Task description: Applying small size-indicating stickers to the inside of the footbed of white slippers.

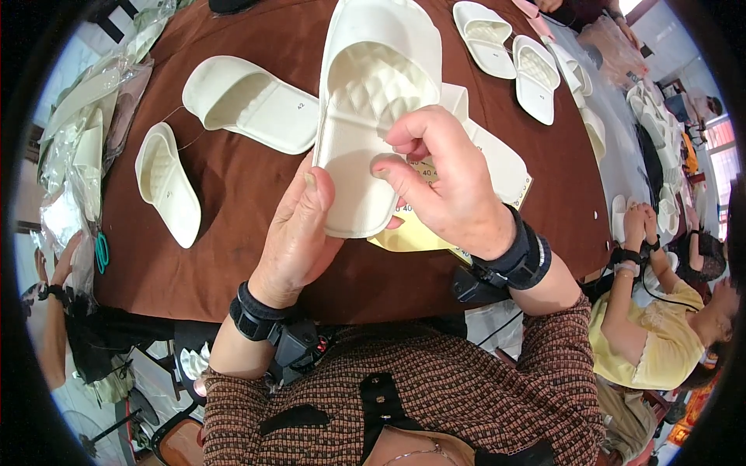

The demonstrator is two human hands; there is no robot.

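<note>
A white slide slipper (357,182) with a quilted strap lining is raised in front of me, its toe pointing away. My left hand (299,217) is closed around its heel end, thumb along the edge. Over the insole hovers my right hand (451,182), fingers curled and thumb and index tip drawn close in a pinch. Anything between those tips is too small to make out. Under the right hand lies a yellow sheet of printed stickers (412,229), partly hidden, with another white slipper (497,159) beyond it.
On the brown tablecloth (233,268) lie a pair of white slippers at left (256,109) and another pair (536,78) at far right. Teal scissor handles (102,252) show at the left edge, near plastic-wrapped pieces (85,132). A co-worker in yellow (645,334) sits at right.
</note>
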